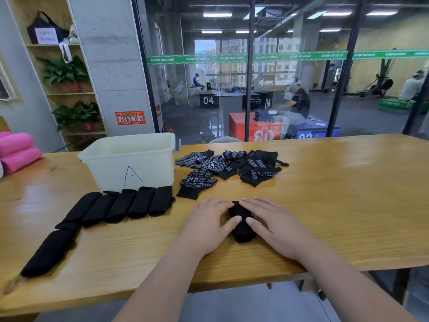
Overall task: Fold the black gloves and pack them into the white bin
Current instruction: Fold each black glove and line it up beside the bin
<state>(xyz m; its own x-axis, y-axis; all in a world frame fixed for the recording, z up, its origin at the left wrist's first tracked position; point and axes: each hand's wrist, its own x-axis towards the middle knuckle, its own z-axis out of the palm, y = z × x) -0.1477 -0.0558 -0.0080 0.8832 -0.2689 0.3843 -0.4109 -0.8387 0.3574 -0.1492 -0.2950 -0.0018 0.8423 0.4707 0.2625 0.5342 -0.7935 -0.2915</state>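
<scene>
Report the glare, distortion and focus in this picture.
Head view: light glares off the table towards its left and right ends; the wide lens bows the table's near edge; the left hand, right hand and the glove under them are sharp.

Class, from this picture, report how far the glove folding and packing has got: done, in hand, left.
Done: a row of folded gloves lies in front of the white bin. In hand: the left hand and right hand press flat on one more folded glove. Left: the pile of unfolded gloves beside the bin, and all packing, since none shows in it.
</scene>
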